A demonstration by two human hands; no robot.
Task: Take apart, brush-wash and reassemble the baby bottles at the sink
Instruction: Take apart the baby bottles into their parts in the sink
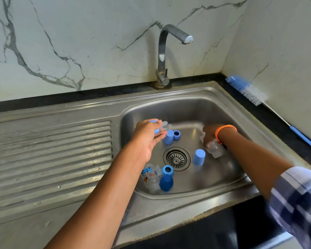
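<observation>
Parts lie loose in sink (214, 97) basin, prob. so they stay put for washing: 2 blue caps (199, 156), 2 collar rings (167, 170), printed bottle (150, 177) by drain (176, 158). Brush (248, 91) on table, untouched. Left hand (147, 136): fingers curled around blue ring w/ clear teat. Right hand (211, 135): closed on clear bottle body (216, 150), resting on basin floor. Disassembly nearly done, I judge.

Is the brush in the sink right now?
No, the brush lies on the dark counter right of the sink, along the wall, and neither hand touches it.
</observation>
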